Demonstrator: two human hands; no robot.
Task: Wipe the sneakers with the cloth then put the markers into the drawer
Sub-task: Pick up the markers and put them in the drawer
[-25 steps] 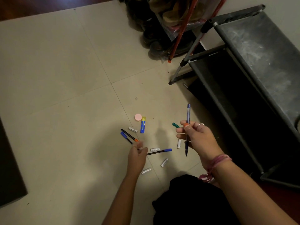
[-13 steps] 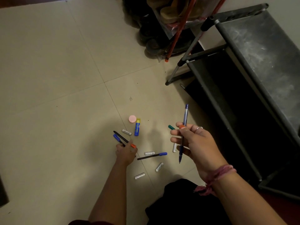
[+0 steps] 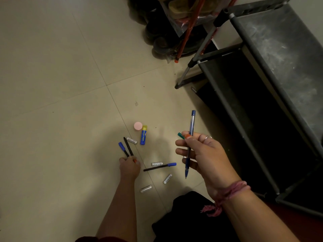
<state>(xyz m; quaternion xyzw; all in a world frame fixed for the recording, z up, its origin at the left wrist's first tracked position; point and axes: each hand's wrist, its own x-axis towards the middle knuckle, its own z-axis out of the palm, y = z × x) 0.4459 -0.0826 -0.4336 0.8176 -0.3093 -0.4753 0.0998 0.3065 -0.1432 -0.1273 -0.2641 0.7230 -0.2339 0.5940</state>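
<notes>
**Both hands on markers above the tiled floor**

The right hand [image 3: 202, 154] is raised over the floor [image 3: 52, 84], its fingers curled round a blue pen [image 3: 189, 145] held nearly upright, cap end up; a green-tipped marker [image 3: 180, 135] and an orange tip show among the same fingers; a pink thread band [image 3: 232, 191] is tied at that wrist. The left hand [image 3: 130, 167] is down at the floor, fingers closed on the lower ends of two markers, a blue-capped marker [image 3: 122, 148] and a black marker [image 3: 128, 146], which fan out away from the person. Just right of that hand lies a thin black marker with a blue cap [image 3: 160, 167], touching a small white battery [image 3: 157, 163]; three more white batteries lie near, one beside the black marker [image 3: 132, 140], two nearer the person [image 3: 167, 179] [image 3: 146, 188]. Farther out stand a pink round lid [image 3: 138, 126] and a blue-and-yellow glue stick [image 3: 143, 135], side by side. A dark metal rack [image 3: 279, 49] stands at the right edge of the floor; shoes [image 3: 183, 7] sit behind it at the top; a black cloth [image 3: 183, 215] lies at the bottom edge.
</notes>
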